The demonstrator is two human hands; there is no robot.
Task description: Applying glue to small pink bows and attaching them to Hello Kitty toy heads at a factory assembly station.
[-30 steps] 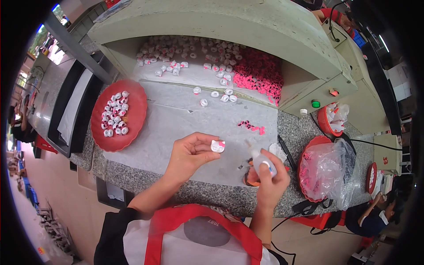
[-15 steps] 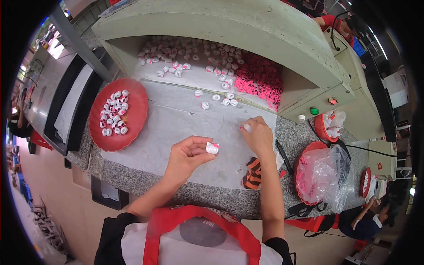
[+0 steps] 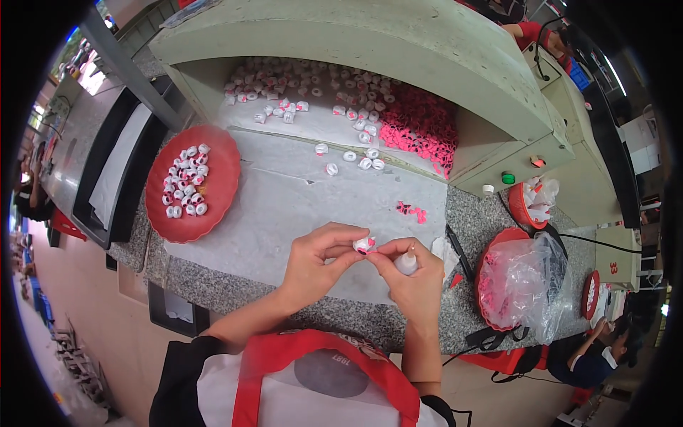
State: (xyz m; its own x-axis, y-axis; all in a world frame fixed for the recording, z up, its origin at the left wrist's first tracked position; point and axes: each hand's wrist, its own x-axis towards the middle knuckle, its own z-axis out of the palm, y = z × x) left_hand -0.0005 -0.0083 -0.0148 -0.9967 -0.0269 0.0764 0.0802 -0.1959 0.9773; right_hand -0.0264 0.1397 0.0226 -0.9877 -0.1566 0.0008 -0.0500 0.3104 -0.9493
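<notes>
**Close work at centre frame**

At centre, our left hand grips a small white piece; our right hand pinches a pink bit against it while clasping a bottle. We see a red plate at left.

Bench: I am looking down on a speckled granite top, which is carrying a broad white sheet.
Sheet: loose white pieces are lying along its far edge; a small pink-and-black cluster is lying farther right.
Left side: I am seeing a red scalloped dish resting there.
Right side: a slim black object, a second red dish and a small red basket are resting.
Cabinet floor: it is bearing scattered white rings and a pink-and-black heap.
</notes>
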